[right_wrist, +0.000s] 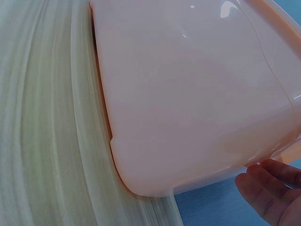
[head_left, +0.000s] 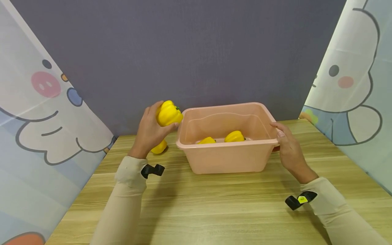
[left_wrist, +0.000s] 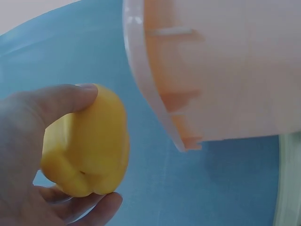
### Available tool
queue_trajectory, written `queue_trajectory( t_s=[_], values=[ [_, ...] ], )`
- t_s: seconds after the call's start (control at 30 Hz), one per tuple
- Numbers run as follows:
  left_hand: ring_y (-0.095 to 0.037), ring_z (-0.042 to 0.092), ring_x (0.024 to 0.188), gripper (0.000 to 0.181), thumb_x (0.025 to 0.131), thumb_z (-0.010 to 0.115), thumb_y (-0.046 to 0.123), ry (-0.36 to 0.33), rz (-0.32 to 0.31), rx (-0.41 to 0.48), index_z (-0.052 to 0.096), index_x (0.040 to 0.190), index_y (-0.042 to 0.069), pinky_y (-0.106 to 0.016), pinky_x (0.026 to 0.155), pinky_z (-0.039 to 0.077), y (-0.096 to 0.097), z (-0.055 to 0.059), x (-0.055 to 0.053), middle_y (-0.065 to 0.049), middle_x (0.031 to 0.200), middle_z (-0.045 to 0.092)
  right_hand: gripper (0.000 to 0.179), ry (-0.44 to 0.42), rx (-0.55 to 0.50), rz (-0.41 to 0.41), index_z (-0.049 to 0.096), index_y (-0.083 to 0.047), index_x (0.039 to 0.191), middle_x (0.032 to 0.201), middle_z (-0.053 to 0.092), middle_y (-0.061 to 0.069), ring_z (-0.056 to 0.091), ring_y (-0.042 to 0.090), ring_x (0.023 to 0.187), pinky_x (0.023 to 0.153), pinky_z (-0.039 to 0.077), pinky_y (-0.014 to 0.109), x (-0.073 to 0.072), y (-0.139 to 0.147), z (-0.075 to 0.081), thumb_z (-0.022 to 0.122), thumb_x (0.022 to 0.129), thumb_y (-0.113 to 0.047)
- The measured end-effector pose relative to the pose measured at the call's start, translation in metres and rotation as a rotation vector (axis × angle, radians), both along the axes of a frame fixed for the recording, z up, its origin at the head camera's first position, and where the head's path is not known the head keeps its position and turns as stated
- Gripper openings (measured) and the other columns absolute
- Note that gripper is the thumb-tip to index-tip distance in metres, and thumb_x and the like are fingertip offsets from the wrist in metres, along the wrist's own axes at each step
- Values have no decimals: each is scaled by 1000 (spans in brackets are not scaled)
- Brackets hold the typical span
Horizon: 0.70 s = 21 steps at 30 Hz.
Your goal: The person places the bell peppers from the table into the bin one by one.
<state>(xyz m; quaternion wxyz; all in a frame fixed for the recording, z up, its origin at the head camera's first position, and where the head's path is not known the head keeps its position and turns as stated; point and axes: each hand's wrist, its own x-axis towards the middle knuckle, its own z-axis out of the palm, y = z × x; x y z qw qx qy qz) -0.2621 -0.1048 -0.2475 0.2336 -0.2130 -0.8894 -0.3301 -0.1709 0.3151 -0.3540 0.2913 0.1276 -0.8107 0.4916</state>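
Note:
My left hand (head_left: 150,130) grips a yellow bell pepper (head_left: 168,114) in the air, just off the left rim of a pink plastic tub (head_left: 226,158). In the left wrist view the thumb lies across the bell pepper (left_wrist: 96,141) and fingers curl beneath it. At the tub's right end my right hand (head_left: 289,149) holds the rim, fingers under its edge in the right wrist view. Inside the tub lie two yellow bell peppers, one to the right (head_left: 234,136) and one (head_left: 207,140) partly hidden by the front wall.
Another yellow bell pepper (head_left: 159,147) rests on the wooden table (head_left: 214,207), partly covered by my left hand. A dark grey panel (head_left: 196,51) rises behind the tub. Cartoon-printed sheets (head_left: 58,129) flank the table on both sides.

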Motion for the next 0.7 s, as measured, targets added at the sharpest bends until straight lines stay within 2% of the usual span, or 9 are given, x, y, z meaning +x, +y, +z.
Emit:
queue_trajectory(
  t_s=[0.33, 0.53, 0.7],
  values=[
    [-25, 55, 104, 84, 81, 83, 38, -121, -89, 112, 41, 151, 16, -43, 85, 50, 5, 13, -2, -8, 135, 51, 44, 4, -4, -12, 43, -7, 149, 134, 52, 26, 59, 2, 83, 63, 51, 16, 0, 0, -1, 28, 110, -22],
    [-22, 58, 103, 87, 82, 81, 45, -167, -109, 154, 38, 153, 18, -42, 85, 51, 7, 20, -3, -4, 136, 52, 44, 4, -2, -4, 43, -7, 149, 135, 51, 25, 59, 3, 84, 64, 51, 16, 0, 0, -1, 28, 110, -22],
    [-20, 58, 103, 88, 81, 79, 51, -192, -110, 148, 37, 153, 22, -41, 85, 51, 12, 27, -4, -3, 136, 53, 44, 8, -6, 1, 43, -6, 149, 137, 50, 24, 58, 3, 86, 64, 51, 16, -1, 0, -1, 28, 110, -21]
  ],
)
